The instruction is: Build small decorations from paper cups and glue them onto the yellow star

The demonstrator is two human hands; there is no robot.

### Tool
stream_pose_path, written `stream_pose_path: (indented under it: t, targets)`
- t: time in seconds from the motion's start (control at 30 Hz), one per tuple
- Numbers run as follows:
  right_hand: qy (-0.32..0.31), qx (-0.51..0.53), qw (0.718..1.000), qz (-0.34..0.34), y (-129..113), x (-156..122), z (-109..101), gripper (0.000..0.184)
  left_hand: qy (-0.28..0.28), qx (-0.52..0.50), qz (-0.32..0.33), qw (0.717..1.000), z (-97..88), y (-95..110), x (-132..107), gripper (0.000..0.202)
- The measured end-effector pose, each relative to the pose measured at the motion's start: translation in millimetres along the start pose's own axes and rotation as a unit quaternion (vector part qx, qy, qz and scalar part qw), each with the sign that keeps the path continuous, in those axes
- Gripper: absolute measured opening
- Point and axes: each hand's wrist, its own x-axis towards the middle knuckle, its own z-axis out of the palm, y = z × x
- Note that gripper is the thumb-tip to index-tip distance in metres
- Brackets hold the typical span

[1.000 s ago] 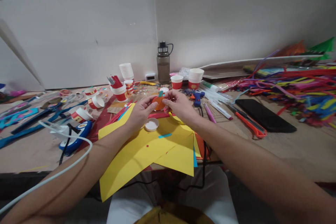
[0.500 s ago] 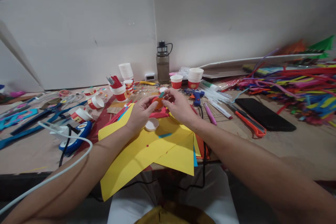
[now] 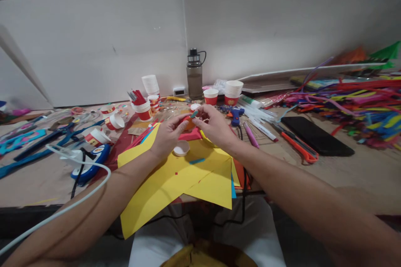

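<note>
My left hand [image 3: 169, 134] is closed on a small rounded orange-red craft piece [image 3: 189, 124], its thumb along the near side. From the other side my right hand [image 3: 213, 126] has thumb and fingers pressed together at a small teal strip [image 3: 194, 114] on top of the piece. Fingers hide much of both, so how the strip is joined I cannot tell. Below the hands, a shallow white paper cup base [image 3: 181, 148] lies on yellow paper sheets [image 3: 175, 192], near another loose blue-teal strip [image 3: 197, 161].
A blue glue gun [image 3: 236, 117], a purple marker [image 3: 251, 135], an orange cutter [image 3: 299, 147] and a black phone [image 3: 317, 136] lie to the right. Behind stand a bottle [image 3: 194, 76] and paper cups [image 3: 233, 93]. A white cable [image 3: 105, 179] crosses my left forearm.
The orange-red piece has tilted slightly between my fingers, and the teal strip has dipped a little. Both hands stay in almost the same place.
</note>
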Motion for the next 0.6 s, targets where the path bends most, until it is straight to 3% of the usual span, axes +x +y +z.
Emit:
stream_pose_path:
  t: [0.33,0.6]
  targets:
    - [-0.025,0.002,0.999,0.025,1.3,2.3,-3.5,0.004,0.006,-0.025,-0.023,0.999,1.6,5.4,-0.2,0.041]
    - [-0.035,0.113,0.988,0.099,7.3,4.1,-1.1,0.005,0.007,-0.078,-0.043,0.996,0.9,0.8,0.9,0.042]
